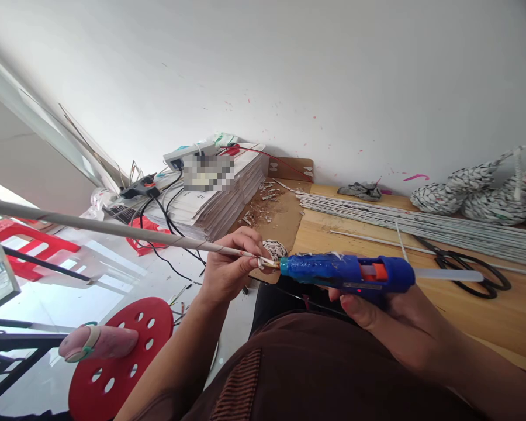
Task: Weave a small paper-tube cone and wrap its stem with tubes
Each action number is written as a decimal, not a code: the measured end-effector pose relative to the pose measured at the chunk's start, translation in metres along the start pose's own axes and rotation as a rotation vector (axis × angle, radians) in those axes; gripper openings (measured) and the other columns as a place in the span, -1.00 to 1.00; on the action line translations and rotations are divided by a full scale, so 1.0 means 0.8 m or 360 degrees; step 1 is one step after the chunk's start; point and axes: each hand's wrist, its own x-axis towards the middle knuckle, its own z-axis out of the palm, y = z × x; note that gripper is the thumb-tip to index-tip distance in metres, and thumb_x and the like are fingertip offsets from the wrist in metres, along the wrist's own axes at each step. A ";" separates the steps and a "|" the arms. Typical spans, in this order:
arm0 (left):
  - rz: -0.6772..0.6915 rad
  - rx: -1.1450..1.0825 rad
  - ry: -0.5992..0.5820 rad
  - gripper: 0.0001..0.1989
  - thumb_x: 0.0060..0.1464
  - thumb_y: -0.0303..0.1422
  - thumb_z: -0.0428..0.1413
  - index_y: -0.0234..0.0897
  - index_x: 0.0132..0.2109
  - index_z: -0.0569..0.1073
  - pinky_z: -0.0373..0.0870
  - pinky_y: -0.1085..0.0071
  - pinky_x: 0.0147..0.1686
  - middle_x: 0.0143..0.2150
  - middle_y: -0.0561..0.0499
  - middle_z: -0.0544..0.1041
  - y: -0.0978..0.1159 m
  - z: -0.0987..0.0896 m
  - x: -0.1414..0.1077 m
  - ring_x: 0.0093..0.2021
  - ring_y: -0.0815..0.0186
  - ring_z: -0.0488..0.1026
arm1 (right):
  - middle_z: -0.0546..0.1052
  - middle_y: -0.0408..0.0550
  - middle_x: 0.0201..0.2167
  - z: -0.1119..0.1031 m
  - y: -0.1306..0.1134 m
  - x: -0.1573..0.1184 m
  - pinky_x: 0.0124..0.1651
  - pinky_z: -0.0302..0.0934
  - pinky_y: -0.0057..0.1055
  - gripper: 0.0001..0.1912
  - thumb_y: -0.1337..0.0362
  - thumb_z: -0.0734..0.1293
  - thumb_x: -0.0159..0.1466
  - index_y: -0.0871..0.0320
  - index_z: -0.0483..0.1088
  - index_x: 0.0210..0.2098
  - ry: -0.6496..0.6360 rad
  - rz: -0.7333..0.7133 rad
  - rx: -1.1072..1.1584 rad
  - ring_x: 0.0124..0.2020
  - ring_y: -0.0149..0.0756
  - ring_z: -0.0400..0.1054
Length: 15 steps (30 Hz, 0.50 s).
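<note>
My left hand (pixel 232 263) pinches the thin end of a long rolled paper stick (pixel 114 229), which reaches out past the left edge of the view. In my right hand (pixel 390 316) is a blue hot glue gun (pixel 324 272), held sideways with its nozzle at the stick's end by my left fingertips. A translucent glue stick (pixel 449 275) pokes out of the gun's back, and a small red light glows on its side. Partly hidden behind my left fingers is a small coiled woven paper piece (pixel 274 249).
Several paper sticks (pixel 403 216) lie along the wooden table (pixel 324 231), with black scissors (pixel 473 269) at the right. Woven paper shapes (pixel 447 190) stand behind. A paper stack (pixel 228 193) with a power strip (pixel 190 155) and cables is beyond my left hand; a red stool (pixel 151 356) stands lower left.
</note>
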 end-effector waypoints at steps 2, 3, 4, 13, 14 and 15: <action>0.0000 -0.0013 -0.0008 -0.86 -0.08 -0.38 0.35 -0.31 -0.40 0.54 0.47 0.50 -0.50 -0.34 0.04 0.40 0.001 0.001 0.000 -0.44 0.39 0.51 | 0.57 -0.25 -0.26 -0.002 0.003 -0.002 -0.27 0.44 -0.44 -0.70 0.33 0.36 0.25 -0.19 0.43 -0.08 -0.0066 0.0048 0.0062 -0.28 -0.29 0.49; -0.0001 -0.0020 -0.0009 -0.86 -0.08 -0.39 0.35 -0.31 -0.40 0.54 0.48 0.50 -0.50 -0.34 0.04 0.40 0.002 0.001 0.001 -0.45 0.38 0.52 | 0.56 -0.25 -0.26 -0.003 0.003 -0.002 -0.27 0.43 -0.45 -0.69 0.34 0.36 0.24 -0.20 0.43 -0.08 -0.0086 0.0067 0.0090 -0.28 -0.29 0.49; -0.0001 -0.0028 -0.0010 -0.86 -0.08 -0.39 0.35 -0.31 -0.40 0.53 0.48 0.49 -0.50 -0.35 0.04 0.41 0.002 0.001 0.001 -0.45 0.38 0.52 | 0.56 -0.24 -0.27 -0.003 0.003 -0.003 -0.28 0.43 -0.46 -0.70 0.34 0.38 0.23 -0.19 0.44 -0.10 -0.0090 0.0081 0.0114 -0.28 -0.29 0.48; -0.0047 -0.0046 0.0052 -0.86 -0.07 -0.43 0.33 -0.31 -0.38 0.51 0.47 0.47 -0.56 -0.39 0.05 0.45 0.002 -0.003 -0.001 -0.50 0.35 0.52 | 0.37 -0.19 -0.52 0.001 -0.003 0.016 -0.47 0.24 -0.42 -0.76 0.09 0.24 0.37 -0.06 0.45 -0.04 0.0155 0.0134 0.0597 -0.54 -0.39 0.23; -0.0047 -0.0041 0.0070 -0.86 -0.08 -0.44 0.34 -0.31 -0.39 0.50 0.47 0.46 -0.56 -0.40 0.05 0.45 0.003 -0.004 -0.002 -0.50 0.34 0.53 | 0.39 -0.17 -0.48 0.001 0.002 0.022 -0.43 0.24 -0.40 -0.75 0.08 0.23 0.38 -0.05 0.43 -0.03 0.0203 0.0126 0.0593 -0.51 -0.38 0.24; -0.0048 -0.0035 0.0086 -0.85 -0.08 -0.43 0.34 -0.32 -0.39 0.50 0.47 0.45 -0.55 -0.40 0.05 0.45 0.003 -0.006 -0.002 -0.50 0.33 0.53 | 0.39 -0.16 -0.44 0.002 0.008 0.029 -0.40 0.25 -0.38 -0.75 0.08 0.23 0.38 -0.02 0.42 -0.03 0.0245 0.0143 0.0552 -0.47 -0.37 0.25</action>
